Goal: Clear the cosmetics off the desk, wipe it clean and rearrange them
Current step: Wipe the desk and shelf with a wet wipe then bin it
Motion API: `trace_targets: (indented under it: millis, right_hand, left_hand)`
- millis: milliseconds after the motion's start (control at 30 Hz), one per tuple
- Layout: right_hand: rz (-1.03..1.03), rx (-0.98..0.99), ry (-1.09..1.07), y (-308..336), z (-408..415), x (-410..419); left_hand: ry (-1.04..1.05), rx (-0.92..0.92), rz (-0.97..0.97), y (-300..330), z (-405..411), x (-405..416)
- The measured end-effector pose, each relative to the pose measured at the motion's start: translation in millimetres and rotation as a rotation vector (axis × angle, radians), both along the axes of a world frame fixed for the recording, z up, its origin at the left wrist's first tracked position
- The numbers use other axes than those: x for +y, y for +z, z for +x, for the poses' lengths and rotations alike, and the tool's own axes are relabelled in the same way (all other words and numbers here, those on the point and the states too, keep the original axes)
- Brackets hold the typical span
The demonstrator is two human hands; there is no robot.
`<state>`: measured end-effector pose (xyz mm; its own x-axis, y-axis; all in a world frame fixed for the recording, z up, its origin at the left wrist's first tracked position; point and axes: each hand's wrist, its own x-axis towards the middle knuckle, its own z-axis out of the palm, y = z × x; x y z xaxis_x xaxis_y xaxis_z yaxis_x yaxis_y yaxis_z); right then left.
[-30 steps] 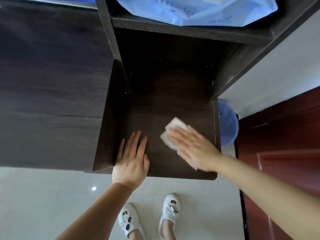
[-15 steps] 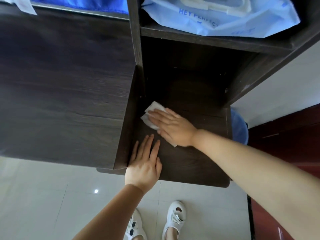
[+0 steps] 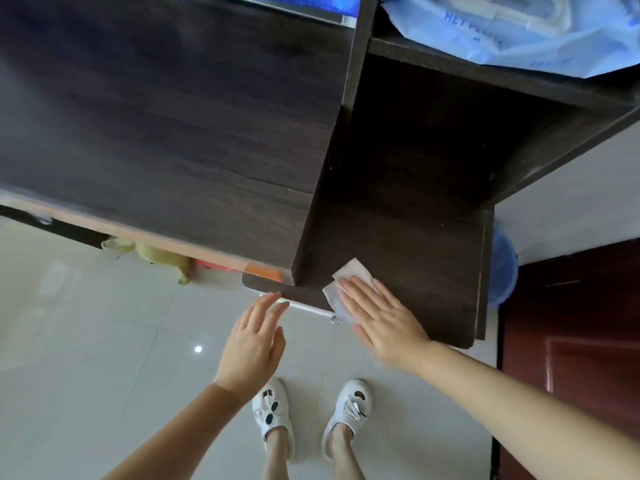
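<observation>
The dark wooden desk surface [image 3: 408, 258] lies in front of me, bare of cosmetics. My right hand [image 3: 377, 317] presses flat on a white wipe [image 3: 351, 273] at the desk's front left corner, beside the upright side panel [image 3: 322, 188]. The wipe hangs partly over the front edge. My left hand [image 3: 254, 341] hovers off the desk, just in front of its front edge, fingers spread and holding nothing.
A dark cabinet face [image 3: 166, 126] fills the left. A shelf above holds a light blue plastic bag [image 3: 519, 32]. A blue bin [image 3: 504, 265] stands right of the desk, next to a red door [image 3: 571, 323]. A yellowish bag [image 3: 152, 254] hangs under the cabinet. My white shoes [image 3: 273, 410] stand on the tiled floor.
My right hand has slid the wipe from the back left of the desk to the front left corner. My left hand has lifted off the desk and now hovers before its edge.
</observation>
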<state>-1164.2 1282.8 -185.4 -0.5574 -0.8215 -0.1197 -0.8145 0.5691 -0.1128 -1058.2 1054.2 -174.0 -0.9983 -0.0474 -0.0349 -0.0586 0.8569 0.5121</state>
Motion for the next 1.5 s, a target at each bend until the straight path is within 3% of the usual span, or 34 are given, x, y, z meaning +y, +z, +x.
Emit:
trace_targets:
  millis: [133, 233, 400, 533, 633, 767, 933, 1067, 1267, 1333, 1433, 1500]
  right_hand:
    - [0.001, -0.004, 0.134, -3, 11, -10]
    - [-0.021, 0.005, 0.241, -4, 12, -34]
    - [-0.134, -0.021, 0.153, -6, 33, -98]
    - [-0.162, 0.010, 0.055, -5, 43, -149]
    - [-0.117, -0.002, 0.063, 1, 34, -144]
    - [-0.008, -0.023, 0.152, 7, 20, -72]
    - [0.101, -0.042, -0.305, 17, 11, 36]
    - [0.103, -0.101, -0.599, 21, 3, 21]
    - [0.065, -0.113, -0.220, 9, -59, -29]
    - [0.025, -0.104, -0.309, 8, -82, -8]
    - [-0.028, -0.091, -0.613, 9, -102, 37]
    - [-0.056, -0.137, -0.648, 9, -102, 67]
  left_hand:
    - [0.462, -0.103, 0.268, 6, -1, -12]
    - [0.626, -0.222, 0.570, 11, -17, -9]
    - [0.687, -0.269, 0.806, 11, -18, -19]
    - [0.630, -0.252, 0.860, 15, -19, -35]
    - [0.570, -0.288, 0.749, 21, -18, -39]
    - [0.457, -0.340, 0.438, 26, -10, -28]
    - [0.093, -0.241, 0.276, 38, -11, 5]
    - [-0.204, -0.094, 0.182, 40, -34, 44]
    - [-0.155, -0.058, -0.077, 20, -54, 64]
    - [-0.170, -0.045, -0.158, 15, -51, 66]
    - [-0.124, -0.056, -0.223, 16, -52, 74]
    - [-0.063, -0.090, -0.229, 21, -59, 86]
